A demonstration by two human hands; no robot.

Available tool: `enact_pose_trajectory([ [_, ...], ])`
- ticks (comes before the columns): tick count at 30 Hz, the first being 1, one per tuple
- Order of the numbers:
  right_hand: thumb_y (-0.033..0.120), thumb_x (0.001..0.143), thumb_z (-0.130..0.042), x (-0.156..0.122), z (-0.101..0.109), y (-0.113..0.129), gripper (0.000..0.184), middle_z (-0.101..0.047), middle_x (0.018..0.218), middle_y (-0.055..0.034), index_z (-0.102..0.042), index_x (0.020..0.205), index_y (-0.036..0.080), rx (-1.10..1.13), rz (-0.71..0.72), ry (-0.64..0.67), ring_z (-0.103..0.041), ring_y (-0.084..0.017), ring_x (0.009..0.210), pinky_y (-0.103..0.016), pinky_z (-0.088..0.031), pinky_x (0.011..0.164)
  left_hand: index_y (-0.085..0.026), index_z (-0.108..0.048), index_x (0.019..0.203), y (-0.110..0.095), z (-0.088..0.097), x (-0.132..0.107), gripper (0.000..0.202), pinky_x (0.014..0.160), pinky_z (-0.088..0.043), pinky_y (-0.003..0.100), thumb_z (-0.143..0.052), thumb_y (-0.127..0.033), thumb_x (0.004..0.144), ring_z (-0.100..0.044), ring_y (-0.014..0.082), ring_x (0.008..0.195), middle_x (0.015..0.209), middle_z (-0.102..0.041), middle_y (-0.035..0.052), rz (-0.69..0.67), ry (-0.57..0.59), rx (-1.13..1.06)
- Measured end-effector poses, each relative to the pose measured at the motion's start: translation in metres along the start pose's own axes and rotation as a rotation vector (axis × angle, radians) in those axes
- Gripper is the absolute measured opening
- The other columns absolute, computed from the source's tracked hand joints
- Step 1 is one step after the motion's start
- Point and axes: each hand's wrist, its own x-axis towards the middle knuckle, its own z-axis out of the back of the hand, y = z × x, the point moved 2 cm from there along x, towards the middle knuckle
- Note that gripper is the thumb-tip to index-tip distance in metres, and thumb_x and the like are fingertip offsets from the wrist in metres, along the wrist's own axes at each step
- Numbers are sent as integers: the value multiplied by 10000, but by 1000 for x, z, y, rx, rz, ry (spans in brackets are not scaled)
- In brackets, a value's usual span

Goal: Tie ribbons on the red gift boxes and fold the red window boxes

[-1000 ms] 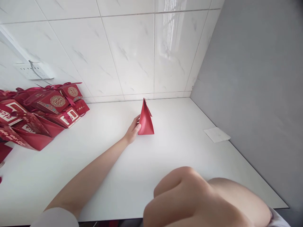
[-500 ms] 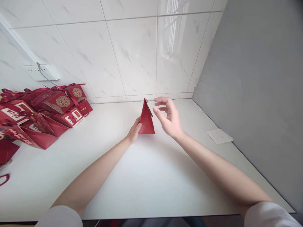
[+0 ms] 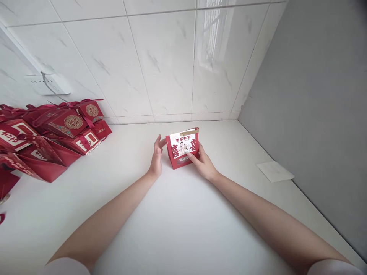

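A small red gift box with a white picture label and a tan handle stands upright on the white table, its printed face toward me. My left hand rests against its left side, fingers stretched and flat. My right hand holds the box's right side and lower front with thumb and fingers.
A pile of several red gift boxes and bags with ribbons lies at the table's left, below a wall socket. A white paper slip lies near the grey right wall. White tiles back the table.
My right hand came up from the near edge and took the box's right side. The box has turned from edge-on to face me. My left hand opened flat beside it.
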Motion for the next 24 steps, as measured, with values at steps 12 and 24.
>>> enact_pose_trajectory([
  [12,620,924,-568,-4,1,-1,751,-499,1535,-29,-284,1558,335,-48,11,23,-480,-284,1410,-500,-404,1176,-188,-484,1410,-5,-6,2,633,1135,-445,467,-404,-638,972,-560,308,1323,1418,-602,110,159,234,26],
  [24,594,958,-530,-5,1,-4,513,-656,1358,-44,-484,1367,288,-57,-14,77,-639,-275,1215,-462,-527,1035,-181,-457,1441,-5,-6,1,650,1121,-460,449,-348,-634,988,-571,298,1314,1419,-601,118,125,240,77],
])
